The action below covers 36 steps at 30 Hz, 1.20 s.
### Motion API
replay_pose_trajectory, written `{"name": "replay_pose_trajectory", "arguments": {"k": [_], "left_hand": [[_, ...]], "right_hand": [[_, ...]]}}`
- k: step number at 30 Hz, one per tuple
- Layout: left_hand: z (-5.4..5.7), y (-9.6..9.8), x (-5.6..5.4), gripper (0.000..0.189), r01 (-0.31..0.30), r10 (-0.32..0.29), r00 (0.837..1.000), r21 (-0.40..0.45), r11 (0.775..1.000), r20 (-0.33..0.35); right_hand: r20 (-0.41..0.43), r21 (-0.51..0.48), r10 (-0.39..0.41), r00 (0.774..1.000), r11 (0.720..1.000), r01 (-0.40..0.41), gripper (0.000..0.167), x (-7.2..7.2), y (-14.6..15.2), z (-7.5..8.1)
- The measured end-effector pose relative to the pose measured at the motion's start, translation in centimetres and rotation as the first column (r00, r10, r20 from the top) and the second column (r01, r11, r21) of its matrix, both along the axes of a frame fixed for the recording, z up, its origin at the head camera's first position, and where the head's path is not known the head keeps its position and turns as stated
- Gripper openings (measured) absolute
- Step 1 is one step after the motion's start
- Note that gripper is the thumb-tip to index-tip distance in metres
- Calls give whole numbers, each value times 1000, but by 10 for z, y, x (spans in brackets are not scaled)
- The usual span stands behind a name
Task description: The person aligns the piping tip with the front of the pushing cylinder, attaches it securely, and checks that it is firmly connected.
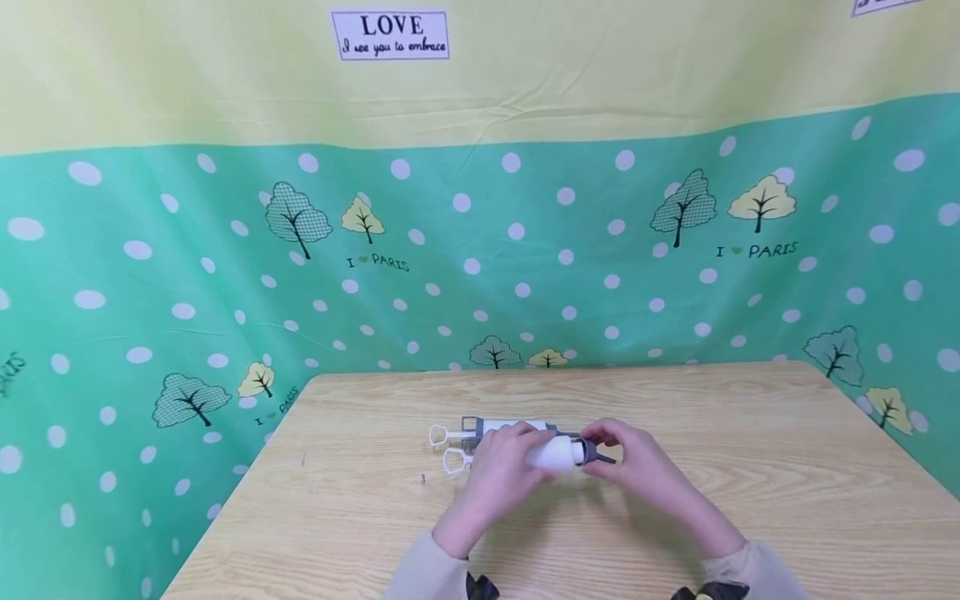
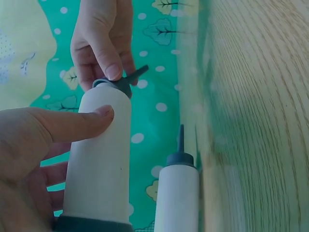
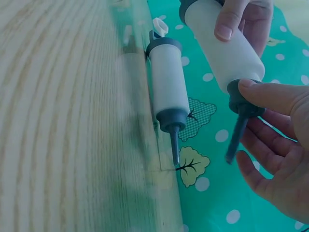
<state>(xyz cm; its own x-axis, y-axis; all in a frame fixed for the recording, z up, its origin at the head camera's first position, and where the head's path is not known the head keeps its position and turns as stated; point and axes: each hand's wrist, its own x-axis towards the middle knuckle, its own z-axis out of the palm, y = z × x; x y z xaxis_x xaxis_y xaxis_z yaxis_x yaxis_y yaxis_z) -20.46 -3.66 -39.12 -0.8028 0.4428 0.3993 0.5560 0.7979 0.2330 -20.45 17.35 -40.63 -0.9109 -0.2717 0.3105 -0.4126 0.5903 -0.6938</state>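
Observation:
A white syringe barrel with dark grey end caps is held above the table, its ring handle pointing left. My left hand grips this barrel, thumb across its side. At the other end, my right hand pinches the dark grey nozzle cap between thumb and fingers. The cap sits tilted at the barrel's mouth, and white neck shows beside it in the head view. Just behind lies a second, similar syringe with its nozzle fitted, partly covered by my left hand in the head view.
Both syringes are over the wood-grain table. A tiny object lies left of the ring handles. Behind the table hangs a green and yellow patterned cloth, which also runs down both sides.

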Motion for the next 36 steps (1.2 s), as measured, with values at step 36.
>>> {"name": "replay_pose_trajectory", "arguments": {"k": [36], "left_hand": [[-8,4,-5,51,37,-36,997,-4,999,67]], "right_hand": [[-14,30,47,999,998,-46,32,1,1,-5]]}}
